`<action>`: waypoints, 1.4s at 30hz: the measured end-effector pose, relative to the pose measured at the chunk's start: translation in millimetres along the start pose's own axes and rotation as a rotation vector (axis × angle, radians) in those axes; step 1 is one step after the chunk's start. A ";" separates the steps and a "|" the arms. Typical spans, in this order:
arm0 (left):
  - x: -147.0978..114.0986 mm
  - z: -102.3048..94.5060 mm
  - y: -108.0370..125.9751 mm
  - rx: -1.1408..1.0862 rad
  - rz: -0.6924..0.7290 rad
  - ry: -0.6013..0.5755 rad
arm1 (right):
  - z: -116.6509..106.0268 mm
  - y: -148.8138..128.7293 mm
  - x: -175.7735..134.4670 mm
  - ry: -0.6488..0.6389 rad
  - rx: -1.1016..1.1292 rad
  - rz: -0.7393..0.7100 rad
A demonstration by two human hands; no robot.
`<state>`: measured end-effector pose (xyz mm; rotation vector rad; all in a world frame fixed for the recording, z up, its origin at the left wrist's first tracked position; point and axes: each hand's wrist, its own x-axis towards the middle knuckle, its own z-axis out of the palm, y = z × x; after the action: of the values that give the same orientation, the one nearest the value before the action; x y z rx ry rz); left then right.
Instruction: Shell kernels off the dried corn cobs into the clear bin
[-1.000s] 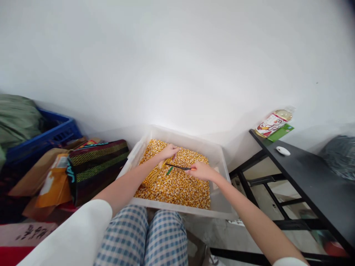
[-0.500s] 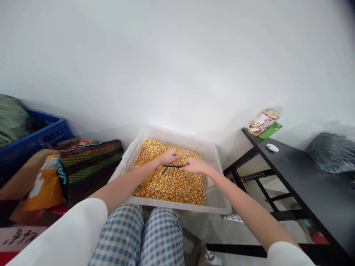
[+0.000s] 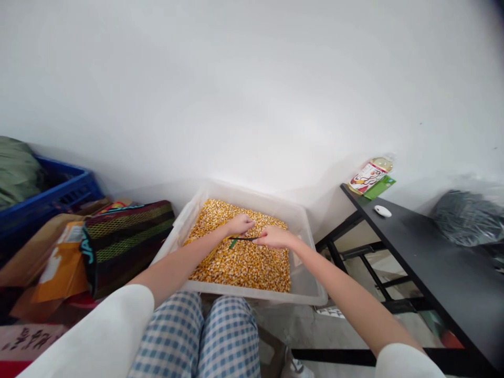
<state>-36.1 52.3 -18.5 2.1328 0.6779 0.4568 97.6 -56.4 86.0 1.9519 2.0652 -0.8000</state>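
Note:
A translucent plastic bin (image 3: pixel 275 300) stands in front of my knees, with loose yellow corn kernels (image 3: pixel 244 270) spread in it. Over the kernels, my right hand (image 3: pixel 272 237) is closed around one end of a thin dark tool (image 3: pixel 243 239), which points left; its exact kind is too small to make out. My left hand (image 3: pixel 239 224) is curled just above and beside the tool's far end. Whatever its fingers pinch, if anything, is hidden. A small green strip (image 3: pixel 233 243) shows below the tool, close to its tip.
To the right stands a black table (image 3: pixel 425 252) with a bottle (image 3: pixel 369 176), a green packet (image 3: pixel 380 187), a white mouse-shaped item (image 3: pixel 382 211) and a dark plastic-wrapped bundle (image 3: pixel 466 218). On the left are a blue crate (image 3: pixel 79 184), cardboard boxes (image 3: pixel 43 239) and a striped mesh bag (image 3: pixel 128 244).
The camera view has shifted slightly. Both hands stay in nearly the same place over the kernels, and the dark tool lies a little flatter in view.

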 end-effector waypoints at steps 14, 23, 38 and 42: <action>-4.6 -49.7 -32.4 -0.172 -0.105 0.286 | -2.7 -34.3 -18.2 0.237 -0.306 -0.005; -1.6 -48.8 -44.6 -0.128 -0.159 0.343 | 16.9 -25.3 -18.7 0.293 -0.213 0.045; 0.2 -45.8 -43.0 0.007 -0.254 0.438 | 50.3 -31.3 -11.8 0.347 -0.121 0.109; 2.4 -46.7 -44.7 0.047 -0.256 0.431 | 34.1 -37.8 -9.9 0.317 -0.155 0.085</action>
<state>-72.9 104.9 -26.8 1.9685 1.1972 0.7732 54.5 -81.6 71.8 2.1741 2.1162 -0.3176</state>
